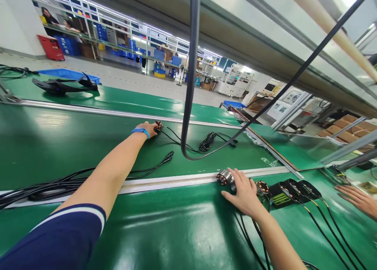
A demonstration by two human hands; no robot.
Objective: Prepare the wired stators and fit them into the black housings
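My left hand (pixel 149 129), with a blue band at the wrist, reaches far across the green bench. Its fingers are closed on a motor stator (pixel 159 124) with copper windings, whose black cable trails right to a coiled bundle (pixel 207 141). My right hand (pixel 244 192) is over a row of motor parts, fingers stretched and thumb apart. Beside its fingertips lies a silver motor part (pixel 224 177) with copper windings; another piece is partly hidden under the hand. Right of the hand sit another stator (pixel 262 187) and black cylindrical housings (pixel 284 195) with cables.
Another person's hand (pixel 357 199) rests at the right edge. Black cables (pixel 44 189) lie at left, with connector ends (pixel 168 157) near the middle. A thick black cable (pixel 191 73) hangs in front from an overhead shelf. White rails (pixel 176 180) cross the bench.
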